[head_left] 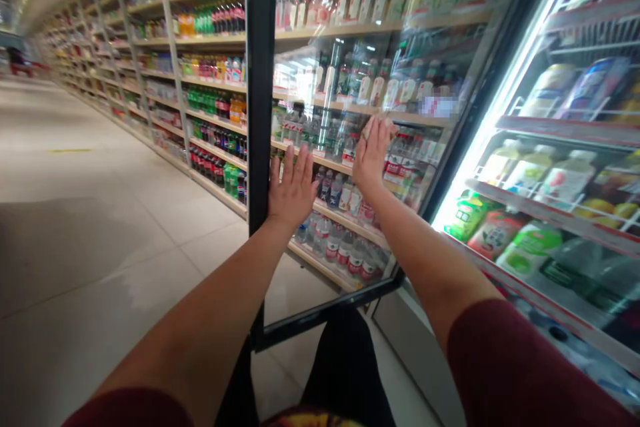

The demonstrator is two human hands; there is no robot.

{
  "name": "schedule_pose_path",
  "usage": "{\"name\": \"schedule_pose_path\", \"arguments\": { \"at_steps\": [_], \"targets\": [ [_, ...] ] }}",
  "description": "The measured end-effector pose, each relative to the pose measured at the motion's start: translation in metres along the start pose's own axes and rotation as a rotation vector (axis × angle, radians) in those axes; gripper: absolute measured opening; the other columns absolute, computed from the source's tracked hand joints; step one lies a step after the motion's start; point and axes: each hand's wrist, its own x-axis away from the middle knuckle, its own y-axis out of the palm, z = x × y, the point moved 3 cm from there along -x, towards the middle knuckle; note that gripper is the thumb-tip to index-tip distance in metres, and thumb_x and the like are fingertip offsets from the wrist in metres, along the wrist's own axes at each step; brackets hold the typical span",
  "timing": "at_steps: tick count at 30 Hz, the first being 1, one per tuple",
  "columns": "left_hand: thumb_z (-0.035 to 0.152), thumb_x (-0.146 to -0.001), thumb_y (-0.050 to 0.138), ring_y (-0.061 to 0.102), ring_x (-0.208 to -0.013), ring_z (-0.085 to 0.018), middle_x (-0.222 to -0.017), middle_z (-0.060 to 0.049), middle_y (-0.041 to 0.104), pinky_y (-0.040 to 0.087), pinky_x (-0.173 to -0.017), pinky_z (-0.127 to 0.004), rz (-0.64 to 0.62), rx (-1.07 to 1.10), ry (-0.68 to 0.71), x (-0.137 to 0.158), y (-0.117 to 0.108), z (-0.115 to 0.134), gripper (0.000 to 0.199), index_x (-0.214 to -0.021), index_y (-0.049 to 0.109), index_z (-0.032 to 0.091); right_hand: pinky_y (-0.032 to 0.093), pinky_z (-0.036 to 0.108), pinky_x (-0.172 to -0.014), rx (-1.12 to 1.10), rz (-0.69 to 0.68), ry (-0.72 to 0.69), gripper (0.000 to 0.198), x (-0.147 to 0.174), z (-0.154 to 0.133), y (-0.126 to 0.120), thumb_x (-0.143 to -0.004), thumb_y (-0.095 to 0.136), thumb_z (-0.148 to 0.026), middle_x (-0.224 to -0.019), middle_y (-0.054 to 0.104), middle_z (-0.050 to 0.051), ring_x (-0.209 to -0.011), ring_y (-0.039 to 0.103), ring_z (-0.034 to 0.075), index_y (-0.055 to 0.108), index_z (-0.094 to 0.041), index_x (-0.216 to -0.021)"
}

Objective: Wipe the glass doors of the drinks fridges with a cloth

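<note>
A glass cooler door with a black frame stands swung open in front of me. My left hand lies flat against the glass beside the frame's left upright, fingers stretched out. Higher and further right, my right hand is also laid on the glass, its fingers straight and close together. A brownish patch shows around its fingertips; I cannot tell whether it is a reflection or a thin thing under the hand. Rows of bottles show through the pane.
To the right is the lit cooler with drinks on wire shelves, among them a green-labelled bottle and a can. Long shelves of soft drinks run along the left. A pale tiled floor stretches beside them.
</note>
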Motion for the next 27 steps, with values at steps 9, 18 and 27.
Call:
{"name": "schedule_pose_path", "arguments": {
  "at_steps": [9, 18, 27],
  "targets": [
    [0.031, -0.112, 0.045, 0.010, -0.169, -0.036, -0.178, -0.018, 0.019, 0.007, -0.139, -0.064, 0.029, -0.026, 0.013, 0.001, 0.004, -0.001, 0.070, -0.175, 0.022, 0.011, 0.020, 0.062, -0.139, 0.040, 0.023, 0.005, 0.074, 0.009, 0.024, 0.000, -0.110, 0.014, -0.048, -0.179, 0.027, 0.018, -0.172, 0.008, 0.026, 0.025, -0.011, -0.173],
    [0.031, -0.112, 0.043, 0.009, -0.169, -0.036, -0.178, -0.018, 0.018, 0.007, -0.138, -0.065, 0.022, -0.008, 0.012, 0.002, 0.002, -0.001, 0.070, -0.176, 0.021, 0.011, 0.021, 0.059, -0.139, 0.074, 0.016, -0.039, 0.073, 0.033, 0.031, 0.002, -0.111, 0.013, -0.053, -0.178, 0.030, 0.015, -0.172, 0.010, 0.024, 0.023, -0.016, -0.174],
    [0.032, -0.112, 0.044, 0.007, -0.169, -0.036, -0.178, -0.018, 0.018, 0.005, -0.138, -0.067, 0.012, 0.019, 0.004, 0.001, 0.002, -0.001, 0.071, -0.176, 0.021, 0.011, 0.019, 0.058, -0.139, 0.106, 0.032, 0.121, 0.076, 0.011, 0.056, -0.002, -0.110, 0.011, -0.046, -0.179, 0.022, 0.022, -0.173, 0.007, 0.026, 0.023, -0.004, -0.172]
  ]
}}
